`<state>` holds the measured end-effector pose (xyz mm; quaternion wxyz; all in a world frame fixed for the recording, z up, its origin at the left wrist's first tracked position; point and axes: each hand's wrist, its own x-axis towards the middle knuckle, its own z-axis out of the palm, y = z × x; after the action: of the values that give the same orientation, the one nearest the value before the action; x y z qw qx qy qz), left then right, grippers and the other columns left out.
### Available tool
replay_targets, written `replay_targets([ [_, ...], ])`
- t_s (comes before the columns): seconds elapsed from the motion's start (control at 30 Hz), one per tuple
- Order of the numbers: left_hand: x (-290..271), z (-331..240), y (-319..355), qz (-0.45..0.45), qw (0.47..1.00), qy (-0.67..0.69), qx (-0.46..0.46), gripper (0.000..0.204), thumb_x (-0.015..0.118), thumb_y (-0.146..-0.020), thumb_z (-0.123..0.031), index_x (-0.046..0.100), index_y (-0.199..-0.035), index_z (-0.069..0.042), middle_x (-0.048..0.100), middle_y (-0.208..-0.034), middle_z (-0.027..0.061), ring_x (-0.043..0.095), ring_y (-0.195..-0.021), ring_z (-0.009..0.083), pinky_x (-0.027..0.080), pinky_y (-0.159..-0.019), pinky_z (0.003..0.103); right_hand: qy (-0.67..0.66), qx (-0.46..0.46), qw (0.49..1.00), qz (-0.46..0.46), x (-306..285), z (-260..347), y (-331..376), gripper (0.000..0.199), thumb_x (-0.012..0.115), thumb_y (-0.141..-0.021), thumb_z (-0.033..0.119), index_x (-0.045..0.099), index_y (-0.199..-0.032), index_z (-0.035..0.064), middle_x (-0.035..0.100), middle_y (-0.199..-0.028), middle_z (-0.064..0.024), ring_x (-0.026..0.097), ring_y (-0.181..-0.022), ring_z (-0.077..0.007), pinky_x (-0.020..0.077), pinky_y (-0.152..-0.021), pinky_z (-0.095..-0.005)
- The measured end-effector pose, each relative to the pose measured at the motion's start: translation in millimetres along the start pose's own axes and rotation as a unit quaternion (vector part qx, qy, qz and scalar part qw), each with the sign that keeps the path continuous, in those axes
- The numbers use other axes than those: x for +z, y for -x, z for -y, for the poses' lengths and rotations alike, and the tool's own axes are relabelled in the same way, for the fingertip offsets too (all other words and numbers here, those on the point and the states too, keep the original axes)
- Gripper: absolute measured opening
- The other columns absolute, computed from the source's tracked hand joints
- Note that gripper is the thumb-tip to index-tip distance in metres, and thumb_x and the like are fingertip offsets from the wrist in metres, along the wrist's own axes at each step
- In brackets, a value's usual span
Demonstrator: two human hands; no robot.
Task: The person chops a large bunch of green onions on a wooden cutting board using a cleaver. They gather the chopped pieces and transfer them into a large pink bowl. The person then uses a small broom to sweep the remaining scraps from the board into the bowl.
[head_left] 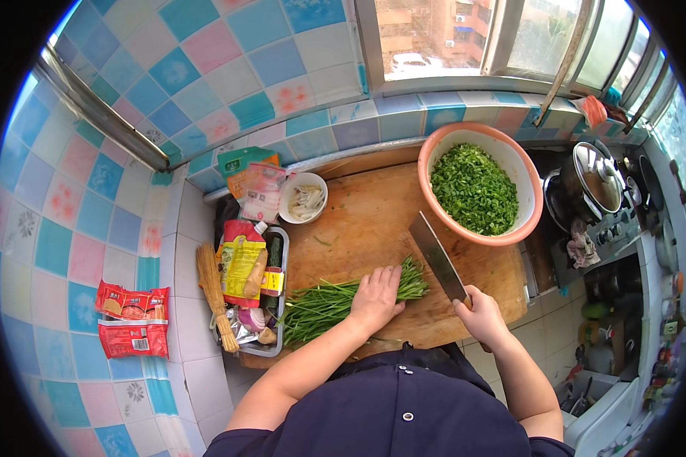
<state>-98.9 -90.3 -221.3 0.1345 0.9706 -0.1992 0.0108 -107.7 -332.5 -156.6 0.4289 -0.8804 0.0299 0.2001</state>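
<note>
Cutting board (366, 198): wide, wooden, its far edge along the window wall. Large bowl (427, 166) of chopped greens (474, 190) at the far right corner. Plastic tray (270, 352) at the left edge.

Bundle of green stalks (324, 305) lies along the near edge, from the left side to about the middle; long axis left to right, right end angled slightly away from the person. Cut end pokes out just right of the left fingers.

Knife (440, 259) just right of that end, blade slanting from far left to near right, so crosswise to the stalks. Cannot tell whether its edge meets the board.

Left hand (377, 295) nearer the bundle: on it, palm down, forearm in from lower left, fingers close together, holding the stalks. Right hand (482, 316) off the near right edge, fingers wrapped round the knife handle, forearm from lower right.
</note>
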Motion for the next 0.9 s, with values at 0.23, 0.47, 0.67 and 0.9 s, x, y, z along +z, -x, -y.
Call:
replay_targets([
  [0.23, 0.4, -7.8, -5.7, 0.035, 0.996, -0.075, -0.044, 0.078, 0.069, -0.075, -0.041, 0.043, -0.132, 0.005, 0.049, -0.128, 0.0148, 0.046, -0.117, 0.0267, 0.040, -0.093, 0.037, 0.118, -0.012, 0.993, -0.005, -2.8, 35.4, 19.9, 0.032, 0.062, -0.088, 0.028, 0.060, -0.106, 0.0021, 0.065, -0.077, -0.0190, 0.064, -0.078, -0.0371, 0.0495, -0.072, -0.0439],
  [0.47, 6.5, -5.8, -6.5, 0.027, 0.996, -0.083, -0.026, 0.080, 0.068, -0.076, -0.046, 0.044, -0.132, 0.005, 0.051, -0.126, 0.0147, 0.047, -0.113, 0.0258, 0.040, -0.092, 0.036, 0.176, 0.014, 0.984, 0.039, 12.3, 21.9, -2.3, 0.032, 0.058, -0.090, 0.029, 0.058, -0.102, -0.0003, 0.066, -0.083, -0.0235, 0.064, -0.084, -0.0409, 0.0495, -0.078, -0.0484],
  [0.67, 7.8, -6.8, -7.7, 0.010, 0.997, -0.070, -0.023, 0.079, 0.065, -0.078, -0.048, 0.044, -0.132, 0.006, 0.052, -0.122, 0.0142, 0.048, -0.111, 0.0263, 0.039, -0.093, 0.036, 0.181, 0.056, 0.981, -0.050, 53.0, 16.1, -17.3, 0.029, 0.055, -0.091, 0.029, 0.060, -0.091, 0.0005, 0.065, -0.081, -0.0239, 0.063, -0.083, -0.0421, 0.0492, -0.075, -0.0488],
  [0.9, 14.6, -4.6, -8.6, -0.012, 0.997, -0.061, -0.045, 0.066, 0.054, -0.089, -0.044, 0.044, -0.133, 0.004, 0.053, -0.121, 0.0138, 0.048, -0.110, 0.0254, 0.039, -0.090, 0.037, 0.106, 0.022, 0.993, -0.056, 23.4, 23.2, -8.1, 0.026, 0.056, -0.090, 0.025, 0.062, -0.091, -0.0001, 0.065, -0.077, -0.0224, 0.063, -0.081, -0.0405, 0.0484, -0.073, -0.0471],
])
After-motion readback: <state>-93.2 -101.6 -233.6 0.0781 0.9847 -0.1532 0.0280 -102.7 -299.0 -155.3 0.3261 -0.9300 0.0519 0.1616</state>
